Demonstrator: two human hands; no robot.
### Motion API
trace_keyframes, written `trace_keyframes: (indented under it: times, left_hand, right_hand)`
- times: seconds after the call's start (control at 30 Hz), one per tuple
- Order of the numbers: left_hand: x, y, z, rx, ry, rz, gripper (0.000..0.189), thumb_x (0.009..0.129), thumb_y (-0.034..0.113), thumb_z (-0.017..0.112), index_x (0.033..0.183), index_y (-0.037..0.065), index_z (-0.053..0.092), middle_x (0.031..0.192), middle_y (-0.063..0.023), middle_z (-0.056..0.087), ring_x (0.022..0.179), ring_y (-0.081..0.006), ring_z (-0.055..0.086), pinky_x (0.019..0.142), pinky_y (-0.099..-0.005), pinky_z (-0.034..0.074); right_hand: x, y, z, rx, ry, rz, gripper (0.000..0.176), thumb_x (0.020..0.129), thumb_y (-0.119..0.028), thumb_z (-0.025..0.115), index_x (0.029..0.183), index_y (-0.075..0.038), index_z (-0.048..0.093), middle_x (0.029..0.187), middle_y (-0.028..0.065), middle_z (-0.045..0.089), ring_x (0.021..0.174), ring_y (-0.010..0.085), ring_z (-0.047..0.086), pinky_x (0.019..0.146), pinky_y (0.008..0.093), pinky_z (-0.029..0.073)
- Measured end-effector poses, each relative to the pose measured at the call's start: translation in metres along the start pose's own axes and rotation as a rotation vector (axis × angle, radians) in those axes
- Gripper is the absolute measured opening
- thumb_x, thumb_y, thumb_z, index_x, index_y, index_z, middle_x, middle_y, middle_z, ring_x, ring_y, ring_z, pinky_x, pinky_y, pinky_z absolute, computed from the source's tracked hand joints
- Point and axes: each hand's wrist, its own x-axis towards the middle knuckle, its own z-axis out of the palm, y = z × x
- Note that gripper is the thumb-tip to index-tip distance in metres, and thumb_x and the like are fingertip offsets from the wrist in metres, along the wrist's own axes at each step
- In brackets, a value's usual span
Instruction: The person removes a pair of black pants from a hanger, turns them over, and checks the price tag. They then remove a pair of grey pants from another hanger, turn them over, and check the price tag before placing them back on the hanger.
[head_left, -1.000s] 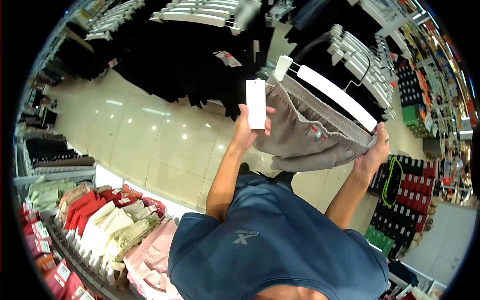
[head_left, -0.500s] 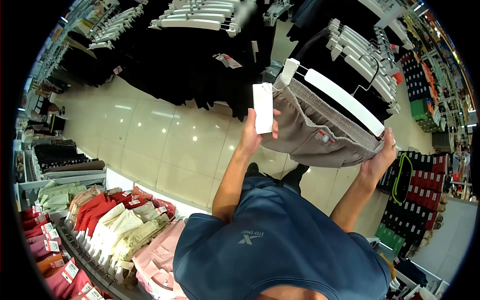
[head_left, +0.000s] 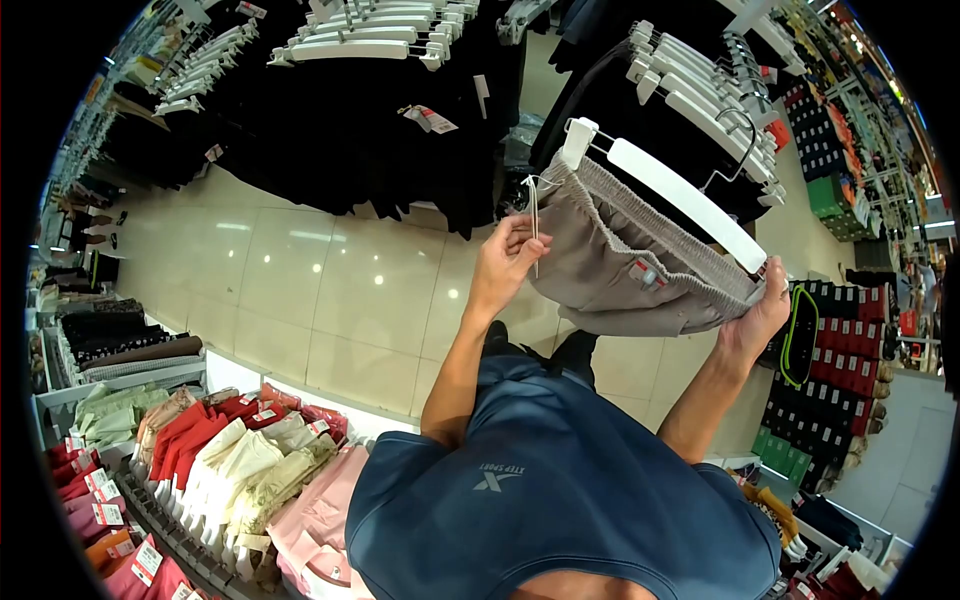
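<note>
Grey-brown drawstring shorts with a ribbed elastic waistband point(head_left: 620, 270) hang clipped to a white plastic clip hanger point(head_left: 685, 200), held up at chest height above the glossy beige tiled floor point(head_left: 300, 270). The person's right hand point(head_left: 760, 315) is closed around the hanger's far end and the waistband there, carrying the weight. The left hand point(head_left: 505, 265) pinches the white paper hang tag point(head_left: 534, 215) between thumb and fingertips; the tag shows edge-on, a thin line, so its print cannot be read. The work looks to be at the tag-checking step. Reading the tag would probably call for turning it flat toward the eyes while the right hand keeps the hanger level, so that the clips do not slip. Just behind the shorts, a rack of black garments on white hangers point(head_left: 380, 110) stands close, and the hanger's near clip is almost against it. Stacked red and black boxes point(head_left: 830, 370) crowd the right side, and a shelf of folded red, cream and pink tops point(head_left: 230, 450) edges the left. Open room lies over the floor between them.
</note>
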Motion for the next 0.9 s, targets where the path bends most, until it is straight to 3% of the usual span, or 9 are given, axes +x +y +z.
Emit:
trace_keyframes:
  times: [0.13,0.43,0.63,0.9]
  left_hand:
    - [-0.002,-0.002,-0.007,0.038,0.046,-0.004,0.058,0.089,0.044,0.063,0.118,-0.005,0.050,0.099,-0.0160,0.067,0.087,-0.0186,0.067,0.080,-0.0284,0.051]
    - [-0.002,0.005,-0.014,0.071,0.087,-0.013,0.051,0.100,0.041,0.041,0.112,-0.006,0.056,0.095,-0.0163,0.068,0.081,-0.0189,0.067,0.078,-0.0305,0.051]
    - [-0.004,0.011,-0.020,-0.342,0.066,-0.186,0.058,0.100,0.043,0.030,0.108,-0.008,0.057,0.089,-0.0182,0.068,0.076,-0.0220,0.067,0.075,-0.0338,0.052]
    - [-0.005,0.012,-0.020,-0.292,0.096,-0.155,0.056,0.102,0.039,0.026,0.110,-0.007,0.057,0.078,-0.0120,0.063,0.062,-0.0151,0.058,0.063,-0.0284,0.048]
  right_hand:
    - [-0.002,-0.001,0.004,0.002,-0.019,0.007,0.017,0.089,-0.017,0.064,0.087,-0.001,0.059,0.084,0.0046,0.060,0.076,0.0141,0.060,0.069,0.0284,0.051]
    - [0.001,0.001,0.004,0.004,-0.020,0.008,0.018,0.089,-0.018,0.063,0.086,-0.001,0.057,0.083,0.0054,0.060,0.073,0.0148,0.060,0.067,0.0289,0.052]
    - [0.000,0.002,0.009,0.027,-0.042,0.024,0.019,0.089,-0.018,0.063,0.088,0.000,0.057,0.084,0.0067,0.060,0.073,0.0162,0.061,0.065,0.0299,0.054]
    - [0.000,0.005,0.009,0.040,-0.077,0.023,0.020,0.089,-0.018,0.062,0.089,0.002,0.059,0.085,0.0078,0.062,0.074,0.0173,0.063,0.066,0.0306,0.055]
